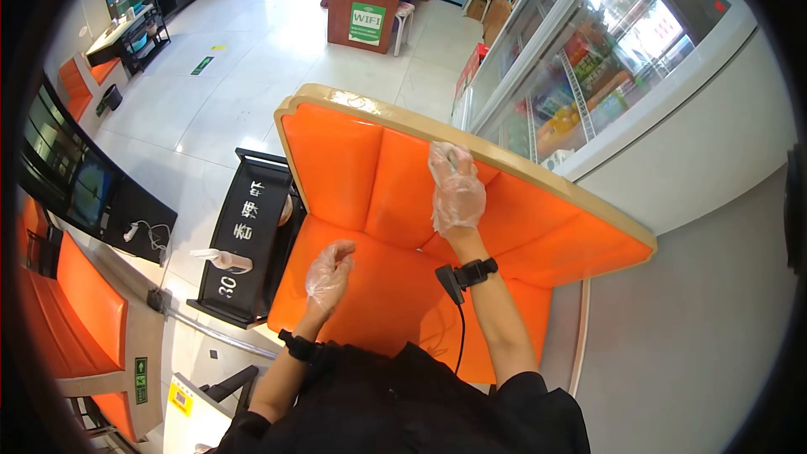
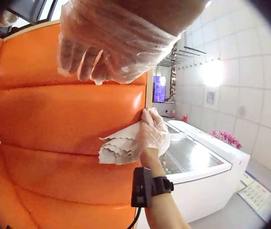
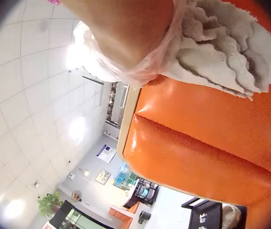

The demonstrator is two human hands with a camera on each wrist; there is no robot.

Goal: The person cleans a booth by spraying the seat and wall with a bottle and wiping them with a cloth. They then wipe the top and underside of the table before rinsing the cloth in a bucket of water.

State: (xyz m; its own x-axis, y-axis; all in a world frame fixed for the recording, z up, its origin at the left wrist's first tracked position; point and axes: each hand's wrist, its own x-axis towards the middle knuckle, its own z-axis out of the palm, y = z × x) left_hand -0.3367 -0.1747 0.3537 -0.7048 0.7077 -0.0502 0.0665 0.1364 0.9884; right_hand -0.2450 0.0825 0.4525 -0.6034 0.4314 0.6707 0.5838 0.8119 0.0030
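Note:
My right hand [image 1: 459, 193], in a clear plastic glove, is at the top edge of the orange bench backrest [image 1: 332, 147]. It grips a folded whitish cloth [image 2: 121, 149], which hangs against the orange padding in the left wrist view. Up close in the right wrist view, the cloth [image 3: 216, 52] shows wavy layered edges beside the gloved right hand [image 3: 130, 52]. My gloved left hand [image 1: 329, 276] hovers over the orange seat [image 1: 378, 286], fingers loosely bent and holding nothing.
Left of the bench stands a black rack [image 1: 252, 227] with a pump bottle [image 1: 229, 261] on it. A glass-door fridge [image 1: 588, 92] rises behind the backrest. Another orange bench [image 1: 92, 311] is at the far left.

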